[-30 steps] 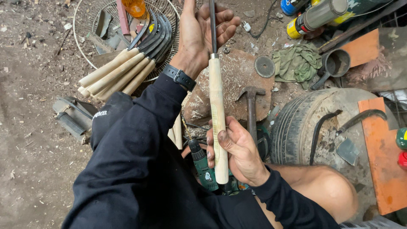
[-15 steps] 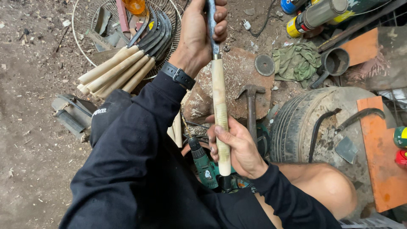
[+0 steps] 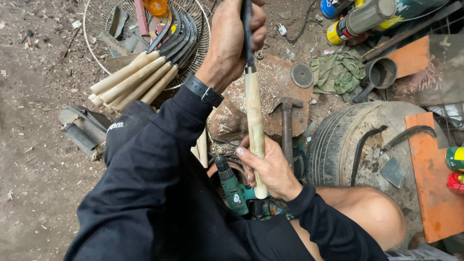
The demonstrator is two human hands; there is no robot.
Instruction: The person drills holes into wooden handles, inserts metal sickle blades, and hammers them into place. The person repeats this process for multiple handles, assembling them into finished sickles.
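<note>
Head view: left hand (image 3: 237, 41) clenches the dark blade (image 3: 248, 29), right hand (image 3: 270, 166) wraps the pale wooden handle (image 3: 254, 130) above the stump (image 3: 270, 92); fitting stage, apparently. Seating it likely needs the hammer (image 3: 286, 121) beside the stump.

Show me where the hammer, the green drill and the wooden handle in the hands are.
hammer (image 3: 287, 126), head view, on its shaft.
green drill (image 3: 232, 186), head view, on its body.
wooden handle (image 3: 253, 113), head view, on the bare middle between the left hand (image 3: 232, 41) and right hand (image 3: 270, 166).
</note>
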